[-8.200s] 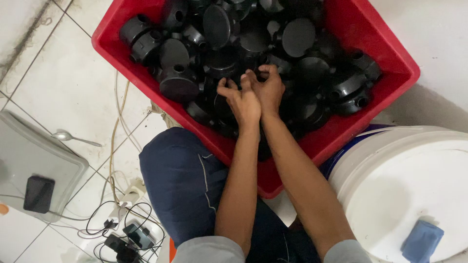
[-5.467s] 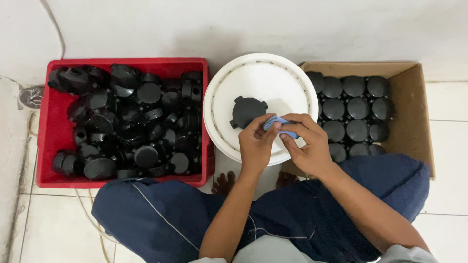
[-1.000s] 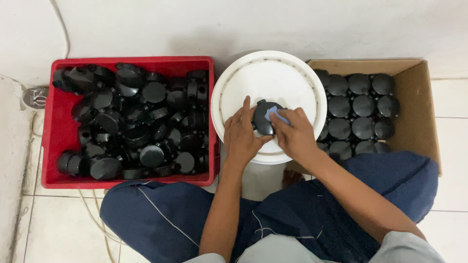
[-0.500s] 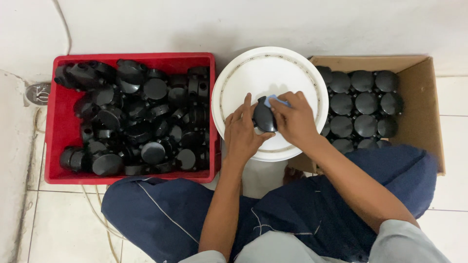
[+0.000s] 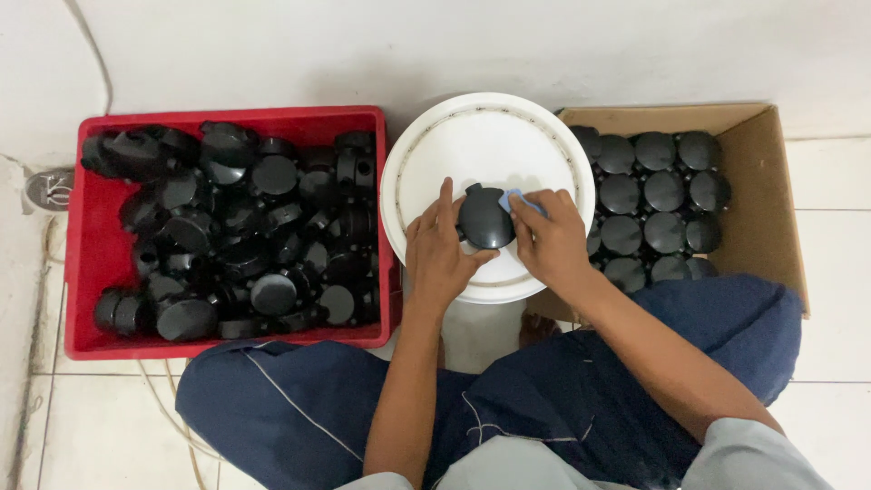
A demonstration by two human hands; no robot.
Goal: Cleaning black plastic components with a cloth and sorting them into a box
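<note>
A round black plastic box (image 5: 485, 219) rests on the white bucket lid (image 5: 485, 141) in the middle of the head view. My left hand (image 5: 439, 253) grips the black box from its left side. My right hand (image 5: 550, 238) presses a small blue cloth (image 5: 513, 201) against the box's upper right edge. Most of the cloth is hidden under my fingers.
A red crate (image 5: 91, 263) at the left holds several loose black round boxes. A cardboard box (image 5: 767, 209) at the right holds several black boxes in neat rows. My legs in dark blue trousers (image 5: 299, 408) fill the lower part. A white wall runs along the top.
Both hands stay on the black box on the lid. My right hand with the blue cloth has shifted slightly along the box's right edge.
</note>
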